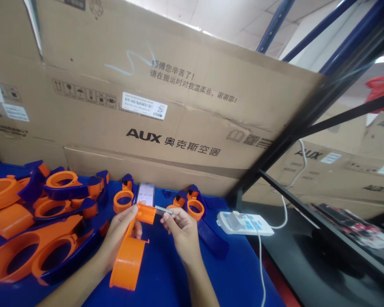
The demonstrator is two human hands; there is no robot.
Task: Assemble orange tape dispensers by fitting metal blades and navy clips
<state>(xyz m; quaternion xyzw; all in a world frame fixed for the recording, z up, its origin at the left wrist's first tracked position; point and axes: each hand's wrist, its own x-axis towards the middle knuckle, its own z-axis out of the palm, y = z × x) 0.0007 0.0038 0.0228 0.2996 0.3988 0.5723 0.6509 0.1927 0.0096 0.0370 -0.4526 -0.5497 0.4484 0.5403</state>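
Note:
My left hand (124, 221) is closed round the neck of an orange plastic tape dispenser (128, 262), its wide ring hanging down toward me. Between the thumb and fingers of my right hand (180, 227) is a small serrated metal blade (163, 209). The blade points left, its tip close to the open end of the dispenser's head; I cannot tell whether the two touch. Behind my left hand lies a phone (145, 194) showing a running timer. Just beyond my right hand sits another orange and blue tape dispenser (196, 208).
Several orange and blue tape dispensers (62, 179) are piled on the left of the blue table (166, 273). A white power strip (245, 224) with a plug and cables lies at the right edge. Large cardboard boxes (115, 123) stand behind, next to a black rack post (275, 149).

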